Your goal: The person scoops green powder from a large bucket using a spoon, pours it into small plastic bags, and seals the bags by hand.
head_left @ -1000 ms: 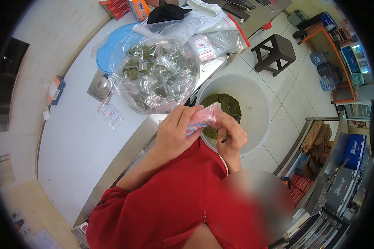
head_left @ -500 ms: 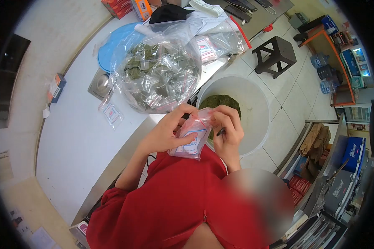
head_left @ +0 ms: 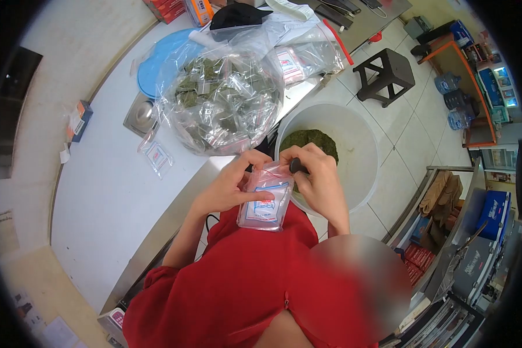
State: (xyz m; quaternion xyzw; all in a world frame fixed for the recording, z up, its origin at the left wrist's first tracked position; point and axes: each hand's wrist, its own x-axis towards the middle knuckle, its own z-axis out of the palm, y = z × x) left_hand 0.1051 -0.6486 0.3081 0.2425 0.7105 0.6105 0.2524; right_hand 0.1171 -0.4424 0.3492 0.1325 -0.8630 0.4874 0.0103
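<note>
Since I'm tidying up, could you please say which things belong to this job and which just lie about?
Likely job: printed pouch; dark utensil; white tub; green material; large clear bag.
Likely lying about: black cap; dark stool; orange box.

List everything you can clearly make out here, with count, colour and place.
Labelled packet: one, clear with red and blue print, left hand
Tool: one, black, right hand
Tub: one, whitish, beyond the hands
Flakes: one heap, green, inside tub
Counter: one, white, left side
Large bag: one, clear, on counter
Small packets: many, clear with green contents, inside large bag
Loose packet: one, clear, labelled, on counter
Disc: one, blue, partly behind large bag
Cap: one, black, far end
Stool: one, dark brown, on floor
Shelf goods: several, mixed colours, right; uncountable
Garment: one, red, on the person
Hands: two, bare, centre
</note>
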